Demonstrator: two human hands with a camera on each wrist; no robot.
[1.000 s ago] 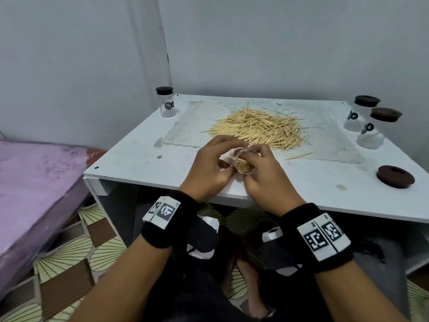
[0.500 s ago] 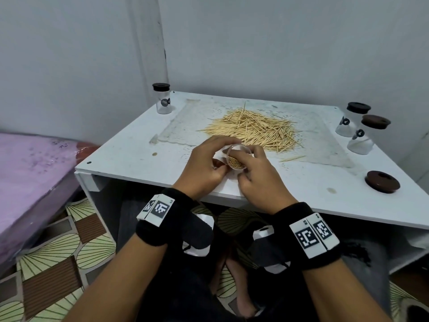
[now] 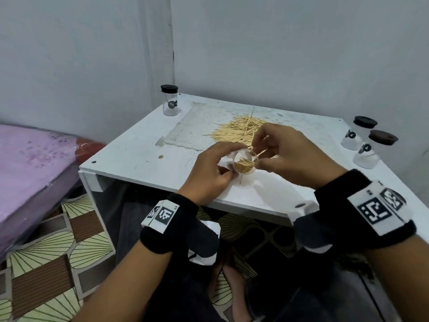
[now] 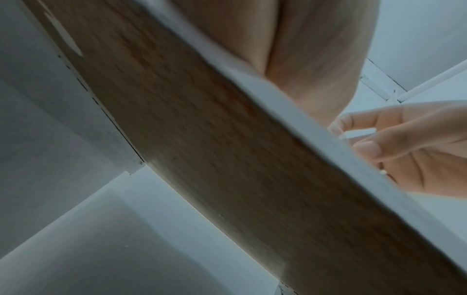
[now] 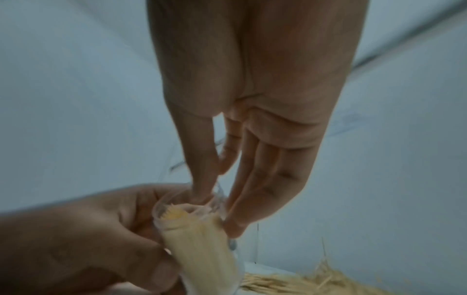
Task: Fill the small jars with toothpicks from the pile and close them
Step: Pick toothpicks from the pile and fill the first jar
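Two hands raised off the table, left hand gripping jar, right hand now pinching a toothpick

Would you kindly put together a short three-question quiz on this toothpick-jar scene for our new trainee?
1. True or false: the open jar in the left hand already holds toothpicks.
2. What does the right hand pinch at the jar's mouth? A) a lid B) a toothpick C) a spoon
3. Fill in: the capped jars standing on the table number ___.

Key: 1 true; 2 B; 3 three, one at the far left corner and two at the right edge.
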